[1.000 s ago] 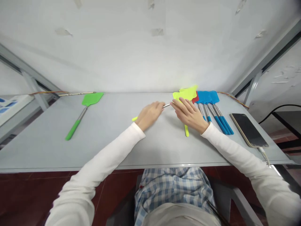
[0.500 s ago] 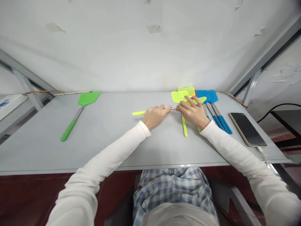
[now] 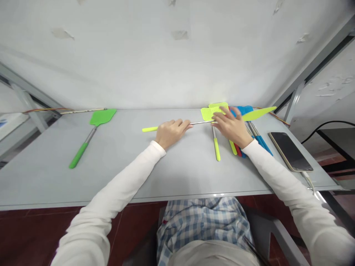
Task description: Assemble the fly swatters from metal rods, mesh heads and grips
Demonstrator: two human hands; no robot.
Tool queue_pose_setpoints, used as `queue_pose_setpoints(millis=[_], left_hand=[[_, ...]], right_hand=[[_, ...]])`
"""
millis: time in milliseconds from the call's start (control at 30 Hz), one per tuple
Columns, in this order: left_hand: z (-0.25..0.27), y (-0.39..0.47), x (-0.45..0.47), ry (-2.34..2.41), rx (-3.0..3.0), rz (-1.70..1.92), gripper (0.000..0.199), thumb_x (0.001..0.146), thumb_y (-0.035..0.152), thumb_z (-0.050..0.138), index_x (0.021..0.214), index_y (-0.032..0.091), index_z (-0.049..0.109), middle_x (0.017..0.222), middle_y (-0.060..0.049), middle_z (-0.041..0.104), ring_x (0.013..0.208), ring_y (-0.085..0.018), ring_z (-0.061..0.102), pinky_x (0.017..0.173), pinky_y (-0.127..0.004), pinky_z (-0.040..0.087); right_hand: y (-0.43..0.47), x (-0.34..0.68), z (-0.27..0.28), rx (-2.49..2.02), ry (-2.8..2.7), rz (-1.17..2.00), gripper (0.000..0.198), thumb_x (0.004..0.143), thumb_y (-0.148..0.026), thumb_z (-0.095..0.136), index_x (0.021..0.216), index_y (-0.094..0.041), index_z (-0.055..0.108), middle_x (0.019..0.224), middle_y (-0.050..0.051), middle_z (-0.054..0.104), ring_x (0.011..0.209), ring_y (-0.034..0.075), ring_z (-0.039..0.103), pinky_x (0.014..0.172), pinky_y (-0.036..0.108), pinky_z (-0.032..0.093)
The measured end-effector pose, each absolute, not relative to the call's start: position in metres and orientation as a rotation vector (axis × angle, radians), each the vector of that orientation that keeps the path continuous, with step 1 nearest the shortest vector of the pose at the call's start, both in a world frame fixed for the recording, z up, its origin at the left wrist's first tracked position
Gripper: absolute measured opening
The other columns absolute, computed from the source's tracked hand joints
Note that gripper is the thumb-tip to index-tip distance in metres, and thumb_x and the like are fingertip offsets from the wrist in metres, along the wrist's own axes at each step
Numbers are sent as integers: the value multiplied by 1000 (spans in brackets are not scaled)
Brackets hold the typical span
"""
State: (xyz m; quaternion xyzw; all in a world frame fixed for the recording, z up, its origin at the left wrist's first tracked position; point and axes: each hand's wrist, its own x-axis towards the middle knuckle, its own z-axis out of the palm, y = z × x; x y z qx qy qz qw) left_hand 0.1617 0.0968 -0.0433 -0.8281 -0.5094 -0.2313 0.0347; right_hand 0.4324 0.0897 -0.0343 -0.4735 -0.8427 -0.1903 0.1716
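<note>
A yellow-green fly swatter with a metal rod [image 3: 201,122] lies crosswise between my hands, just above the table. My left hand [image 3: 172,133] is closed around it near the handle, whose tip [image 3: 149,129] sticks out on the left. At the other end, my right hand [image 3: 229,126] pinches the rod close to the head, with some fingers raised. The flat head [image 3: 259,113] points right, seen nearly edge-on. Beneath and behind my right hand lie other yellow fly swatters [image 3: 217,149], a partly hidden red one [image 3: 237,149] and several blue ones [image 3: 263,145].
A green fly swatter [image 3: 103,116] lies alone on the left of the grey table [image 3: 124,184]. To the right rests a phone [image 3: 291,151] with a charging cable plugged in. The white wall [image 3: 155,74] rises behind the table, and metal posts [image 3: 295,99] stand at both sides.
My left hand has moved left along with the handle, and more metal rod shows between my hands. The head of the held fly swatter now reaches farther right.
</note>
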Motion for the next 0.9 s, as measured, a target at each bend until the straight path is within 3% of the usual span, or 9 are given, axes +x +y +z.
queue_pose_setpoints(millis=[100, 167, 400, 600, 800, 900], left_hand=[[-42, 90, 170, -1555, -2603, -679, 54, 95, 66, 30, 90, 26, 67, 69, -6, 55, 68, -19, 56, 58, -31, 26], [-40, 89, 169, -1562, -2617, -665, 54, 95, 65, 28, 90, 27, 66, 67, -5, 51, 66, -19, 54, 57, -30, 25], [-33, 103, 128, -1632, -2470, -611, 53, 95, 65, 28, 91, 30, 67, 65, -5, 47, 65, -19, 51, 58, -31, 22], [-32, 107, 61, -1684, -2275, -547, 46, 95, 60, 34, 88, 29, 68, 60, -4, 45, 60, -19, 48, 56, -31, 22], [-42, 110, 24, -1323, -2183, -708, 47, 94, 60, 39, 75, 26, 65, 51, -3, 48, 44, -14, 41, 47, -30, 18], [-43, 108, 12, -1152, -2155, -757, 42, 94, 55, 45, 74, 24, 66, 53, -3, 57, 43, -13, 45, 44, -29, 20]], right_hand=[[86, 425, -34, -1369, -2461, -413, 35, 102, -41, 33, 88, -25, 61, 91, 8, 68, 113, 26, 54, 107, 48, 30], [88, 431, -34, -1415, -2423, -387, 36, 101, -44, 34, 84, -26, 60, 84, 7, 67, 108, 26, 54, 106, 50, 30], [104, 474, -23, -1564, -2189, -502, 31, 99, -27, 36, 88, -25, 66, 89, 10, 70, 118, 31, 54, 103, 59, 28], [115, 511, -16, -1690, -2069, -670, 33, 98, -35, 38, 91, -23, 68, 95, 12, 72, 120, 33, 52, 102, 58, 28], [120, 505, -27, -1618, -2159, -843, 28, 98, -31, 40, 98, -22, 67, 98, 11, 72, 119, 30, 54, 104, 51, 30], [118, 502, -32, -1537, -2221, -903, 28, 100, -32, 38, 102, -24, 65, 109, 8, 71, 123, 27, 53, 107, 47, 29]])
